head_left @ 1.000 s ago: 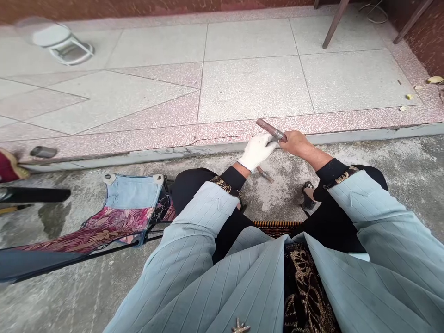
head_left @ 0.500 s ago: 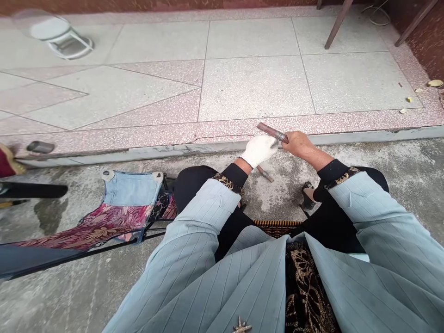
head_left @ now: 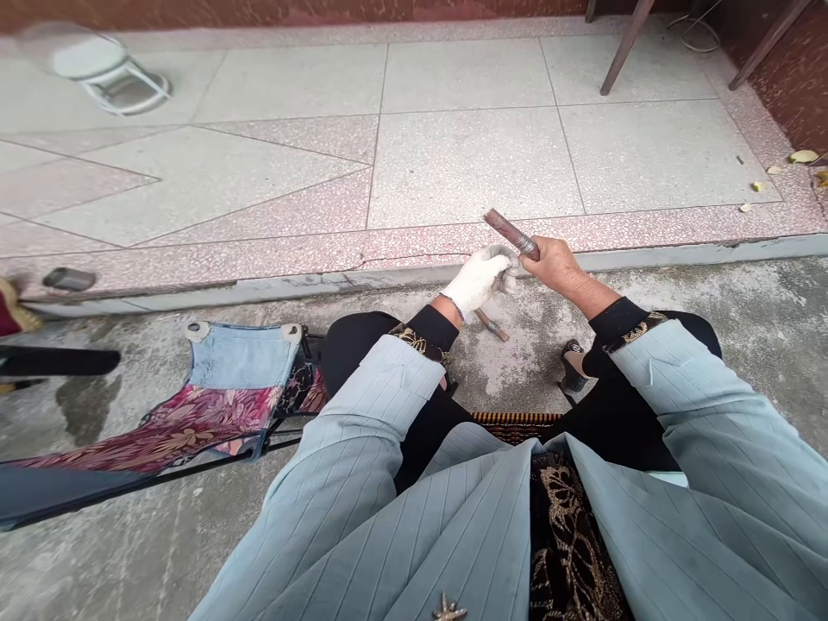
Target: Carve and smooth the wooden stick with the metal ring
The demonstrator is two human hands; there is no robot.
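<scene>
My right hand (head_left: 555, 263), bare, is closed round the near end of a brown wooden stick (head_left: 508, 229). Silvery wire (head_left: 528, 247) is coiled around this stick close to my fingers. Just left of it, my left hand (head_left: 485, 274) wears a white knit glove with greyish fingers. Its thumb and fingers are curled together beside the coil; whatever they hold is too small to make out. Below the glove shows a second, shorter stick (head_left: 492, 326) with a wire band; I cannot tell whether it hangs or lies on the concrete.
A low tiled step (head_left: 479, 164) runs across the front. On my left stands a folding chair (head_left: 213, 405) with patterned cloth. A metal cup (head_left: 70, 279) lies near the step's edge, and a white stool (head_left: 107, 69) is farther back. Wooden legs (head_left: 627, 47) stand at the upper right.
The stick in my right hand has tilted, its far end rising. My gloved left fingers have come off the wire coil and curl a little apart from it. The view has shifted slightly.
</scene>
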